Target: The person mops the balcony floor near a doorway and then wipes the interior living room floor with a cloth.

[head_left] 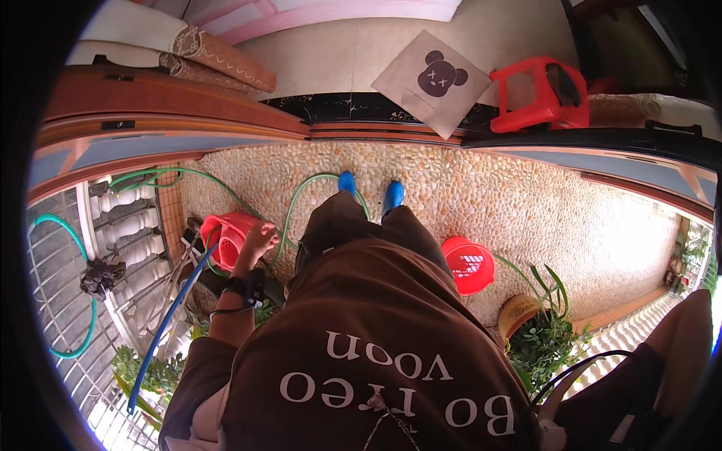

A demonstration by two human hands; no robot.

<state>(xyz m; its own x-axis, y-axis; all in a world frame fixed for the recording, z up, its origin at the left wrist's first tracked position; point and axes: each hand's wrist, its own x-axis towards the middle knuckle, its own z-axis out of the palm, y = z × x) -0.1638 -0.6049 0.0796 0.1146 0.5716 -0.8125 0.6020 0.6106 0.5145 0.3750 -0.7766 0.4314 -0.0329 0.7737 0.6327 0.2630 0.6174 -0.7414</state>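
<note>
Brown shirt [361, 301] nearest; left forearm [232, 325] extends forward, left hand [261, 239] loosely curled near red bucket [222, 234], pebbled floor's [481, 195] left edge. I cannot tell either hand's grip.

The left arm [232, 325] comes in from seven o'clock and slants up toward one, its wrist [244, 279] ringed by a black band [256, 288]. The left hand [257, 244] sits at nine o'clock, fingers [268, 231] loosely bent; whether they grip cannot be told. The right arm [683, 334] reaches out at four o'clock, angled up to the rim, the right hand beyond view. The torso [368, 316] fills six o'clock; both feet [392, 197] stand slightly apart near twelve, toes pointing to twelve.
</note>
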